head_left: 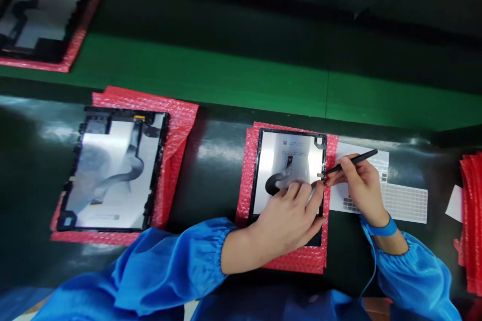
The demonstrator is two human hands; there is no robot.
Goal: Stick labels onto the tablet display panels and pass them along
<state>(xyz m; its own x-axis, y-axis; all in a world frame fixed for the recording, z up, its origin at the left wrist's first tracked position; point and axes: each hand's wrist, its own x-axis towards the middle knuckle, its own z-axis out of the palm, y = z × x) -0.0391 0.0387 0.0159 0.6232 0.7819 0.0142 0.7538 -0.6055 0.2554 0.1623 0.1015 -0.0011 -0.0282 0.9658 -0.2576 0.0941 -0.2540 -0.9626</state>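
Observation:
A tablet screen assembly (268, 165) with a black frame, silvery back and dark curved ribbon cable lies on red bubble wrap (293, 263). My left hand (288, 218) rests across its lower part, fingers bent and thumb apart, the index fingertip at the right edge of the frame. Under that hand the lower part of the assembly is partly hidden. My right hand (361, 185) is closed round slim black tweezers (359, 158), their tip at the same right edge close to the left index fingertip. White sheets of small square stickers (406, 203) lie under and beside the right hand.
On the left another screen assembly (109, 160) lies on red bubble wrap (176, 135). A third assembly (48, 5) sits at the upper left, beyond a green strip (226, 75). Stacked red bubble wrap (472, 220) stands at the right. A blue wrist strap (382, 227) trails a cord.

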